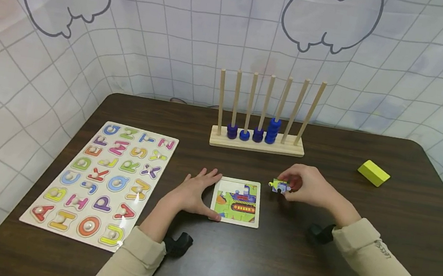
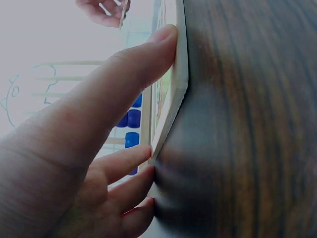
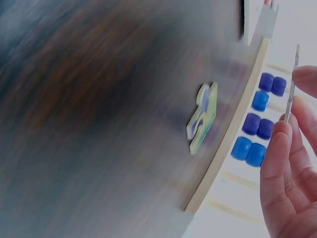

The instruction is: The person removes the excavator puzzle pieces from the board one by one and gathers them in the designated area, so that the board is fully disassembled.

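A small square jigsaw tray (image 1: 234, 222) with a colourful digger-like picture lies on the dark table; its top strip is bare. My left hand (image 1: 194, 192) rests at its left side, fingers spread and fairly straight, the thumb (image 2: 143, 59) on the near corner and the index fingertip at the far corner. Right of the tray, my right hand (image 1: 306, 185) pinches a jigsaw piece (image 3: 291, 91) between thumb and fingers, seen edge-on in the right wrist view. Another jigsaw piece (image 3: 205, 119), yellow-green and purple, lies on the table below that hand.
A wooden alphabet board (image 1: 100, 182) with knobbed letters lies at the left. Behind the tray stands a peg rack (image 1: 256, 147) with tall rods and blue and purple beads. A yellow block (image 1: 373, 173) sits at the right. A grid-patterned cloth (image 1: 194, 34) hangs behind the table.
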{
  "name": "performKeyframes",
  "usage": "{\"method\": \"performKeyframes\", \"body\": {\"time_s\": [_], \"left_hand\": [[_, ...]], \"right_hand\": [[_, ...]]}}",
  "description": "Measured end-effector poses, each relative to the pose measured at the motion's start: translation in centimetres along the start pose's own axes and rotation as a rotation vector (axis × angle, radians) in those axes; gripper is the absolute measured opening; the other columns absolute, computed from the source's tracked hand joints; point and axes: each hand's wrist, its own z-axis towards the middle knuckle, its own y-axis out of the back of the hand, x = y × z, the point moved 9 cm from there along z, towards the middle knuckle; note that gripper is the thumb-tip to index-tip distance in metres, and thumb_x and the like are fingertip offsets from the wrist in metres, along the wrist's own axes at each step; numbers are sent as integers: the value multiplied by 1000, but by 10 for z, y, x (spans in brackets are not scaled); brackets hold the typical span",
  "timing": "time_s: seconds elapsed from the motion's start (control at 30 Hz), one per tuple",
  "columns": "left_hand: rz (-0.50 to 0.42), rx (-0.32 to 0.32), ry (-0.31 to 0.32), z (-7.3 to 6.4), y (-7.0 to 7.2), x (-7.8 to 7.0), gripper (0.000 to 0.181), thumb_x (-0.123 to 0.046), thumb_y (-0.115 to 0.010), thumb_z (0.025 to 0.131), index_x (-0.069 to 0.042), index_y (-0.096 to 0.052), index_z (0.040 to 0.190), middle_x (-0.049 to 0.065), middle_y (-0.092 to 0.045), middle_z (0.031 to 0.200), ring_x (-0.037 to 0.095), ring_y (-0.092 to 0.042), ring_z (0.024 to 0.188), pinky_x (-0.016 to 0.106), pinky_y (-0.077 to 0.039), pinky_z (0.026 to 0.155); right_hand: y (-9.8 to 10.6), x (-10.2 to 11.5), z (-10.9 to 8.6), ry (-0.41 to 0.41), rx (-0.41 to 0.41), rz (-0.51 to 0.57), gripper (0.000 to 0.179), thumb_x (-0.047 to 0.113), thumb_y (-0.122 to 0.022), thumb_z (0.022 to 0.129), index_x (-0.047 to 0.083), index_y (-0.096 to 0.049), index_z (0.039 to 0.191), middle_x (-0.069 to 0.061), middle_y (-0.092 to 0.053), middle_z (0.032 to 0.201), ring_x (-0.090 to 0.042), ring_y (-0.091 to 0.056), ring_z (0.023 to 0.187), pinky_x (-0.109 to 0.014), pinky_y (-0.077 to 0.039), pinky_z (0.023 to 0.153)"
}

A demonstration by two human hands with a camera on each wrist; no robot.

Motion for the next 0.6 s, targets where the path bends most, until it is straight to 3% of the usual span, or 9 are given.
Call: {"method": "performKeyframes", "body": {"time_s": [0.6], "left_hand": [[-11,-2,-3,0,0,0,104,-48,-81,61,-14,-29,145,3,-19,151,25,-9,139,52,-6,108]], "right_hand": [[20,-33,-26,-53,-5,-32,28,-2,-72,69,0,-67,97,-4,-60,87,-15,-55,71,-26,-51,63]]}}
